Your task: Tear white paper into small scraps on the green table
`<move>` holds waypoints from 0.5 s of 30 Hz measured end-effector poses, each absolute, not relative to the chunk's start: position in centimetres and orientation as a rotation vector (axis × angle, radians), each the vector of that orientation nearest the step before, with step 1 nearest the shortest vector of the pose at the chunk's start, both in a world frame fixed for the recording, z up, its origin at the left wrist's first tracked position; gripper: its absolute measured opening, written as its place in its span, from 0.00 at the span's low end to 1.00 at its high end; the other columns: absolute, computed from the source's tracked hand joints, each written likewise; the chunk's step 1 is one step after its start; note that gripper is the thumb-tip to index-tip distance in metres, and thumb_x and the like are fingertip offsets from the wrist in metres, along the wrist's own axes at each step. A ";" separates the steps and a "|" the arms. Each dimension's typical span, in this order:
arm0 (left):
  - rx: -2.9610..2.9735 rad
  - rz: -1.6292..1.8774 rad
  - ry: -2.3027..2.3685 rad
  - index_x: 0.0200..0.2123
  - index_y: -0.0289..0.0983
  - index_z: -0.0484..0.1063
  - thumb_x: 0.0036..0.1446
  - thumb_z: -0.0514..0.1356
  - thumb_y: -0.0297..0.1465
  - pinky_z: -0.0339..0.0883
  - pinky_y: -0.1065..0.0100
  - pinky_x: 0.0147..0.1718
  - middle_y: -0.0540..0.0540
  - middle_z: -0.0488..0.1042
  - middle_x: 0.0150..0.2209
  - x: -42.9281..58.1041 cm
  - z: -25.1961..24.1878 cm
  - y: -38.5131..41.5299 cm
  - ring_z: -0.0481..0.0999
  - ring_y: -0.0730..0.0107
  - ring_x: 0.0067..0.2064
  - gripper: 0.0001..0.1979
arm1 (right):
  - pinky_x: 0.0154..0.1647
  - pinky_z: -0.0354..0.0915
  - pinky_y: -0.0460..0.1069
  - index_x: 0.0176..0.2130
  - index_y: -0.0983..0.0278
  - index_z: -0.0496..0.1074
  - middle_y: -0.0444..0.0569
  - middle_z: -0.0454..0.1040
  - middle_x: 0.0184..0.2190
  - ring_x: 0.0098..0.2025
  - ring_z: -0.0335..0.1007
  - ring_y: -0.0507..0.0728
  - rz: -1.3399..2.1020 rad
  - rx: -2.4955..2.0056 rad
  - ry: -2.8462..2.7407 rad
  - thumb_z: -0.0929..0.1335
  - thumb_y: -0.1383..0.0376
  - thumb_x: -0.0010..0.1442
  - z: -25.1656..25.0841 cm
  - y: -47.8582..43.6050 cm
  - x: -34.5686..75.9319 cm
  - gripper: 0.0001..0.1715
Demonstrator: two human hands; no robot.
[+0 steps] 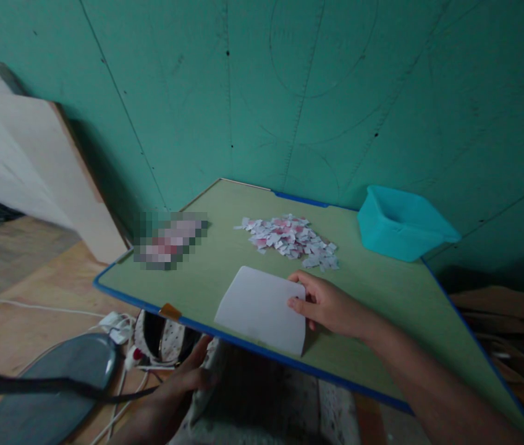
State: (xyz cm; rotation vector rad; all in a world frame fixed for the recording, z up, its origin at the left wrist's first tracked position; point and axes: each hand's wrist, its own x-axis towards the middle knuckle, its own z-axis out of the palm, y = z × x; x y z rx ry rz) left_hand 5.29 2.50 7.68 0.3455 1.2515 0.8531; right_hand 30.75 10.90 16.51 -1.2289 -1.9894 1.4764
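My right hand [317, 303] is closed on the right edge of a blank white sheet of paper [262, 309], with the thumb on top. The sheet is slightly curved and lies at the front edge of the light green table [364, 309]. My left hand [188, 371] is below the table's blue front rim, beside patterned cloth; its visible fingers are apart and I see nothing held in them. Behind the sheet lies a loose pile of small white and pinkish paper pieces [290, 238]. A blurred-out flat item [169, 241] rests at the table's left side.
A turquoise plastic bin [401, 225] stands at the table's back right. The green wall [253, 93] rises directly behind. On the left, a pale board [58, 161] leans against the wall. A grey round seat [58, 383], white cables and a power strip [117, 326] are lower left.
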 end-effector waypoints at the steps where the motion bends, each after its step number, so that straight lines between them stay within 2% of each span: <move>1: 0.364 0.868 1.255 0.54 0.39 0.55 0.30 0.58 0.25 0.44 0.61 0.55 0.49 0.69 0.50 5.3 7.7 2.5 0.47 0.65 0.59 0.41 | 0.17 0.59 0.41 0.40 0.62 0.58 0.43 0.64 0.29 0.24 0.61 0.47 1.479 -1.226 -1.989 0.61 0.61 0.55 16.5 10.9 30.7 0.12; 5: 0.423 0.886 1.263 0.47 0.40 0.65 0.30 0.58 0.25 0.43 0.59 0.55 0.49 0.73 0.45 5.3 7.4 2.6 0.47 0.62 0.59 0.33 | 0.17 0.59 0.40 0.40 0.63 0.58 0.42 0.64 0.27 0.22 0.59 0.46 1.501 -1.217 -1.992 0.61 0.61 0.55 16.4 10.7 30.6 0.12; 8: 0.415 0.836 1.276 0.52 0.38 0.58 0.31 0.58 0.25 0.43 0.55 0.55 0.47 0.73 0.46 5.0 6.9 2.6 0.48 0.58 0.59 0.38 | 0.17 0.59 0.40 0.40 0.62 0.57 0.42 0.64 0.27 0.22 0.59 0.46 1.505 -1.224 -1.984 0.62 0.61 0.55 16.2 10.7 30.6 0.13; 11: 0.385 0.833 1.243 0.57 0.37 0.49 0.30 0.59 0.24 0.55 0.58 0.51 0.47 0.74 0.44 4.3 5.7 3.0 0.54 0.56 0.57 0.45 | 0.17 0.59 0.41 0.40 0.62 0.58 0.42 0.64 0.28 0.22 0.59 0.46 1.514 -1.222 -1.982 0.61 0.61 0.55 16.2 10.7 30.6 0.12; 13: 0.418 0.850 1.229 0.57 0.35 0.48 0.26 0.61 0.19 0.64 0.67 0.43 0.48 0.77 0.38 3.8 4.7 3.5 0.61 0.57 0.53 0.49 | 0.17 0.59 0.41 0.40 0.62 0.58 0.42 0.64 0.27 0.22 0.59 0.46 1.526 -1.217 -1.985 0.61 0.61 0.55 16.3 10.6 30.6 0.12; 15: 0.458 0.854 1.215 0.57 0.37 0.49 0.24 0.60 0.15 0.68 0.71 0.34 0.50 0.78 0.33 3.5 4.1 3.8 0.69 0.58 0.46 0.51 | 0.17 0.59 0.41 0.40 0.62 0.58 0.42 0.64 0.27 0.22 0.59 0.46 1.539 -1.213 -1.995 0.61 0.61 0.55 16.5 10.6 30.7 0.12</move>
